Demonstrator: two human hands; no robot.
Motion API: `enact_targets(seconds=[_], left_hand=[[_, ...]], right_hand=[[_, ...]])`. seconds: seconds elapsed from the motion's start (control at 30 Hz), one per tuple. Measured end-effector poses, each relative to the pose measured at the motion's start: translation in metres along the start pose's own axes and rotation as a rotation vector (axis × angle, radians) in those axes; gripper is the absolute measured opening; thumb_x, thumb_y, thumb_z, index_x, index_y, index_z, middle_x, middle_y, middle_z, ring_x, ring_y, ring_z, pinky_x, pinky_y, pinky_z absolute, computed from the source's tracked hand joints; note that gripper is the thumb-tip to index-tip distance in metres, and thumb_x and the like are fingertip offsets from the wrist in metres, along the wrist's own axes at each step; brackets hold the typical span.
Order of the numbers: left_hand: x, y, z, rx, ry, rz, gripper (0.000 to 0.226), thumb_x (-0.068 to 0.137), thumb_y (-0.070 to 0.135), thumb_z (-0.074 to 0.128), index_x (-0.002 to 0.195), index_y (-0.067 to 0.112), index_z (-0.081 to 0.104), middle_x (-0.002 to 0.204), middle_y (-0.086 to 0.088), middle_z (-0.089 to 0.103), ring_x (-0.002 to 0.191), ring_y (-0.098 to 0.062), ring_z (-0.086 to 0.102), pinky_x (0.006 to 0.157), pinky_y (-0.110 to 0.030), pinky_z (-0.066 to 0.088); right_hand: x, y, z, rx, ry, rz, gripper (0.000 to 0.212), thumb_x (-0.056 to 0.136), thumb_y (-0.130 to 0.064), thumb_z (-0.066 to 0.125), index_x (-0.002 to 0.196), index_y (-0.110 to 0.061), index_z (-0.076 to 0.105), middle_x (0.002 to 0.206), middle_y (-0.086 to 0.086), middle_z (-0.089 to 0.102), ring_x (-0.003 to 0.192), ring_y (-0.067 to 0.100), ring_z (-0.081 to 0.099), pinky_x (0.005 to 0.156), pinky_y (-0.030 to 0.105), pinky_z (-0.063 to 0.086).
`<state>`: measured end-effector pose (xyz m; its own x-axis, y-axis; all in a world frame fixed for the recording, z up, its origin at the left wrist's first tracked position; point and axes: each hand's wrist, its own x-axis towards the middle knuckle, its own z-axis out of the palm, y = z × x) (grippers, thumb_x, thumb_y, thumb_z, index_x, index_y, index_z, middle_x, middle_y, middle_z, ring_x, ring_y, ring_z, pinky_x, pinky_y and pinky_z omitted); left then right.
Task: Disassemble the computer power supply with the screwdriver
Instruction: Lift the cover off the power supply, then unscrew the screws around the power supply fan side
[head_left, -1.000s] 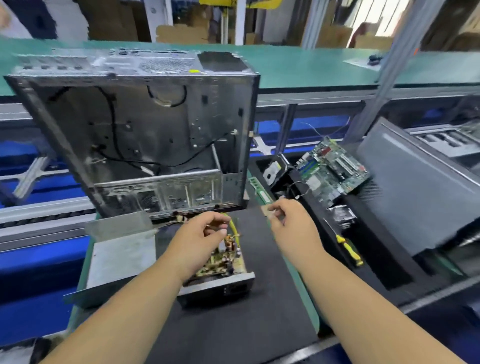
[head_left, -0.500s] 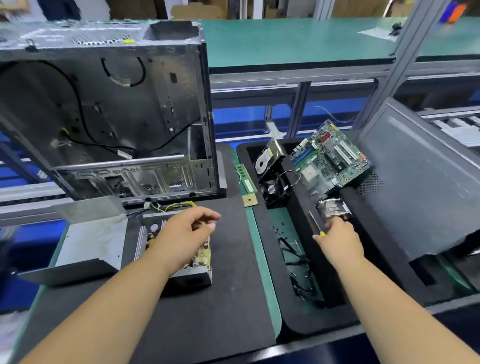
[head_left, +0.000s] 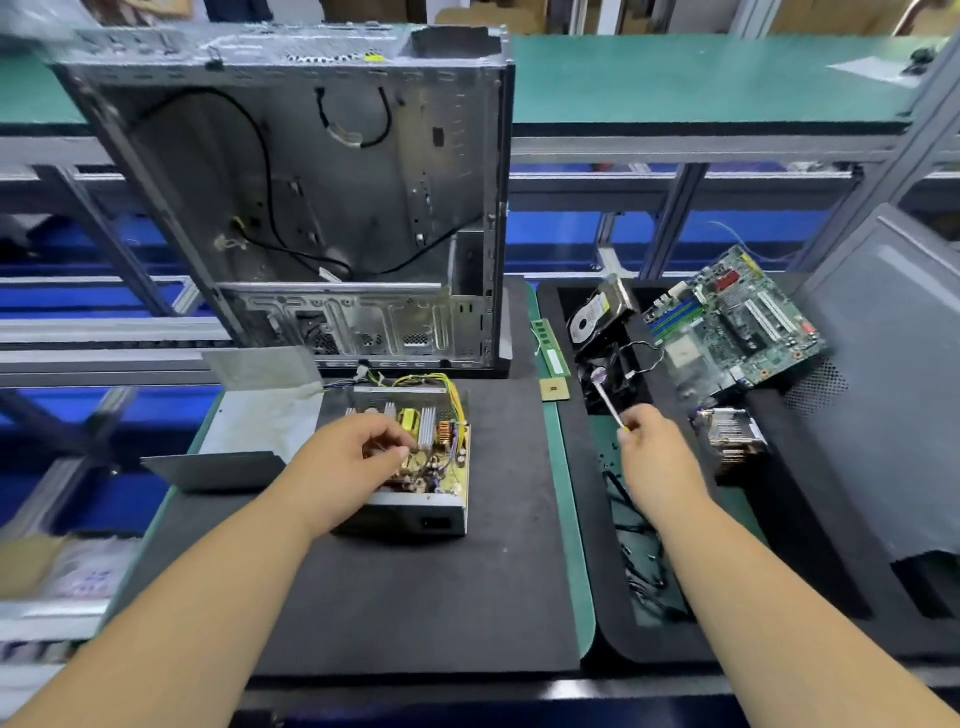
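The power supply (head_left: 439, 512) lies on the black mat with its lid off, showing a circuit board, heat sinks and yellow wires. My left hand (head_left: 348, 462) rests on its left side, fingers curled over the board's components. The removed grey lid (head_left: 249, 415) lies just left of it. My right hand (head_left: 657, 457) is raised over the black tray to the right and grips the screwdriver (head_left: 609, 402); its metal shaft points up and away, and the yellow handle is mostly hidden in my fist.
An empty computer case (head_left: 322, 208) stands upright behind the power supply. The black tray (head_left: 582, 467) on the right holds a hard drive (head_left: 592, 317), motherboard (head_left: 727, 327), heat sink (head_left: 732, 436) and loose cables. A RAM stick (head_left: 549, 345) lies between the mats, and a grey side panel (head_left: 893, 389) leans at far right.
My right hand reached right into the tray, took up the screwdriver and lifted it back toward the middle. My left hand stayed on the power supply.
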<state>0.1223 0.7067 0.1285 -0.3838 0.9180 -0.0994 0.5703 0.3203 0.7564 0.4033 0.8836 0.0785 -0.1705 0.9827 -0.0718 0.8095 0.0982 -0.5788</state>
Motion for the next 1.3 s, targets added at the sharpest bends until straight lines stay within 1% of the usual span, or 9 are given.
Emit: enact_targets(seconds=[0.1,0.2,0.3,0.4,0.47,0.63,0.83,1.2,1.3], left_hand=[[-0.005,-0.011,-0.011,0.071,-0.025,0.023,0.014,0.088,0.024,0.070,0.082,0.037,0.070,0.094,0.012,0.066,0.084,0.002,0.058,0.079,-0.021,0.046],[-0.012,-0.022,-0.025,0.147,-0.068,0.063,0.009,0.084,0.034,0.074,0.089,0.038,0.068,0.098,0.014,0.062,0.089,0.000,0.059,0.086,-0.028,0.049],[-0.018,-0.034,-0.038,0.261,-0.103,0.105,0.024,0.077,0.043,0.078,0.097,0.038,0.065,0.100,0.015,0.058,0.094,-0.004,0.057,0.090,-0.032,0.048],[-0.021,-0.044,-0.047,0.335,-0.145,0.122,0.039,0.070,0.047,0.082,0.103,0.040,0.062,0.102,0.017,0.055,0.096,-0.004,0.055,0.091,-0.030,0.047],[-0.021,-0.049,-0.049,0.361,-0.146,0.134,0.041,0.069,0.046,0.083,0.103,0.039,0.061,0.101,0.018,0.055,0.094,-0.002,0.055,0.089,-0.029,0.048],[-0.019,-0.058,-0.048,0.355,-0.098,0.136,0.037,0.069,0.045,0.083,0.092,0.037,0.054,0.090,0.017,0.056,0.078,0.000,0.055,0.077,-0.026,0.050],[-0.014,-0.065,-0.047,0.285,-0.072,0.062,0.043,0.063,0.045,0.087,0.081,0.030,0.051,0.075,0.011,0.061,0.068,-0.004,0.057,0.064,-0.025,0.048],[-0.015,-0.065,-0.048,0.097,-0.092,0.056,0.039,0.063,0.032,0.090,0.079,0.027,0.055,0.069,0.009,0.060,0.057,-0.004,0.049,0.065,-0.027,0.049],[-0.015,-0.058,-0.054,-0.017,-0.119,0.058,0.037,0.064,0.025,0.091,0.080,0.024,0.058,0.064,0.010,0.056,0.055,-0.004,0.046,0.063,-0.026,0.046]], right_hand=[[-0.022,-0.039,0.015,0.190,-0.113,-0.091,0.015,0.098,-0.034,0.053,0.104,-0.022,0.058,0.105,0.006,0.061,0.085,0.024,0.059,0.073,0.032,0.043],[-0.047,-0.074,0.026,0.291,-0.236,-0.129,0.022,0.086,-0.045,0.067,0.092,-0.025,0.058,0.079,-0.005,0.057,0.063,0.012,0.052,0.058,0.028,0.039],[-0.067,-0.100,0.037,0.402,-0.392,-0.132,0.027,0.080,-0.043,0.076,0.089,-0.021,0.061,0.065,-0.011,0.053,0.052,0.004,0.044,0.052,0.019,0.037],[-0.079,-0.118,0.046,0.382,-0.492,-0.185,0.029,0.075,-0.035,0.083,0.086,-0.017,0.063,0.068,-0.010,0.054,0.058,0.007,0.046,0.059,0.022,0.040],[-0.084,-0.124,0.050,0.213,-0.496,-0.269,0.031,0.071,-0.034,0.085,0.086,-0.018,0.063,0.075,-0.009,0.056,0.063,0.008,0.048,0.063,0.024,0.042],[-0.089,-0.127,0.050,0.023,-0.434,-0.312,0.030,0.071,-0.029,0.085,0.080,-0.025,0.056,0.080,-0.012,0.052,0.063,0.004,0.046,0.043,0.009,0.034],[-0.095,-0.127,0.047,-0.006,-0.352,-0.262,0.037,0.069,-0.028,0.085,0.072,-0.025,0.049,0.077,-0.007,0.050,0.060,0.010,0.045,0.048,0.022,0.037],[-0.097,-0.131,0.040,-0.019,-0.331,-0.232,0.032,0.069,-0.030,0.086,0.076,-0.020,0.056,0.073,-0.006,0.057,0.058,0.012,0.047,0.055,0.027,0.041],[-0.093,-0.131,0.031,0.036,-0.340,-0.225,0.032,0.068,-0.030,0.087,0.076,-0.019,0.059,0.066,-0.008,0.057,0.051,0.004,0.047,0.051,0.019,0.040]])
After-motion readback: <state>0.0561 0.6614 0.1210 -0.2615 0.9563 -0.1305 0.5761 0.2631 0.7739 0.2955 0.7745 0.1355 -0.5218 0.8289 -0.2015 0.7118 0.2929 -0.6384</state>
